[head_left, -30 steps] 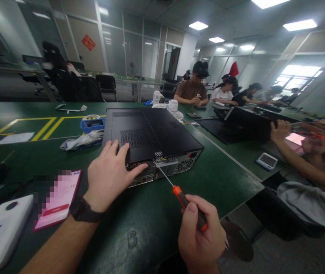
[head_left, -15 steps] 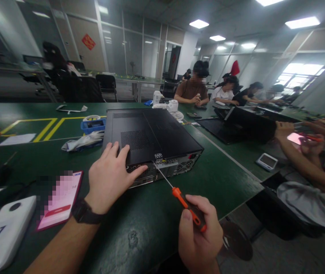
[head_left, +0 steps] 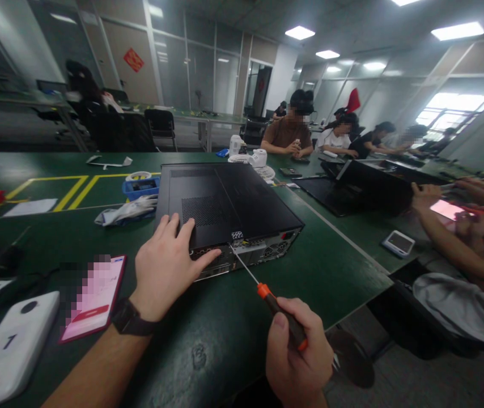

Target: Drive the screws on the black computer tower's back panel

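Observation:
A black computer case lies flat on the green table, its rear panel with ports and a fan grille facing me. Spread over the near left corner of its top cover, my left hand is open, with the thumb along the rear edge. My right hand is wrapped round the orange and black handle of a screwdriver. The screwdriver's thin shaft slants up to the left, and its tip is at the case's rear edge, near a small checkered label. Exactly what the tip touches is too small to tell.
Left of the case lie gloves, a blue tray, a pink-edged phone and a white device marked 1. White fan parts stand behind it. At the right, a co-worker's arm reaches near another opened black case.
The screwdriver handle has turned in my right hand, showing a different side. My left hand stays on the case. The whole view has shifted slightly.

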`<action>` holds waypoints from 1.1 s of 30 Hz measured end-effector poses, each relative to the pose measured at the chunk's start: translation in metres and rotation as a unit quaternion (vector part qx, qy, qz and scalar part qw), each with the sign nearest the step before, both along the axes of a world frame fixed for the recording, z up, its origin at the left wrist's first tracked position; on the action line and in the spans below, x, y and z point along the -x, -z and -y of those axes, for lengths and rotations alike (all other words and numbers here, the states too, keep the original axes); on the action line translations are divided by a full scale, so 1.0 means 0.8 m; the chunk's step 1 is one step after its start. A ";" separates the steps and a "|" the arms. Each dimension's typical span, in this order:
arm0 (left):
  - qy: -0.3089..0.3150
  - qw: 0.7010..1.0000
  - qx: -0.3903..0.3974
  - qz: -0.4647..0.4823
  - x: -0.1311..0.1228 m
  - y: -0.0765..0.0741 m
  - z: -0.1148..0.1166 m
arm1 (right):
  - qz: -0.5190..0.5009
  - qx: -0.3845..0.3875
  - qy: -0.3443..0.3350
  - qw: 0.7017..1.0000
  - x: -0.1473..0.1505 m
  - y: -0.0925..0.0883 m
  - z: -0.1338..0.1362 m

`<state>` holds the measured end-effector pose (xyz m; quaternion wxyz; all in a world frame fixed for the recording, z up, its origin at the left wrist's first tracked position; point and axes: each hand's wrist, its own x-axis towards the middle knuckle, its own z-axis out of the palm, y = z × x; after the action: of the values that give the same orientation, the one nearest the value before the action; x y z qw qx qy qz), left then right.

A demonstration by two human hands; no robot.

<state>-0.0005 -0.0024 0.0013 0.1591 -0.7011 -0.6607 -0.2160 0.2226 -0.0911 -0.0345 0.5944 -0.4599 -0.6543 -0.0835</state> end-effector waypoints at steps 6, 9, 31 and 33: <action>0.009 1.000 -0.016 0.000 0.001 0.005 -0.003 | 0.001 0.010 -0.011 1.000 -0.004 -0.002 0.002; 0.011 1.000 -0.023 0.000 0.003 0.006 -0.003 | 0.005 -0.007 -0.045 0.999 -0.005 -0.001 0.001; 0.002 1.000 -0.016 0.006 0.001 0.004 -0.003 | -0.009 -0.002 -0.032 0.999 -0.002 0.006 0.001; 0.003 1.000 -0.015 0.005 0.001 0.004 -0.002 | -0.007 -0.010 -0.025 1.000 -0.001 0.004 0.001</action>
<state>-0.0010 -0.0005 -0.0018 0.1650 -0.6998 -0.6560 -0.2299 0.2233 -0.0918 -0.0377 0.6056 -0.4383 -0.6604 -0.0713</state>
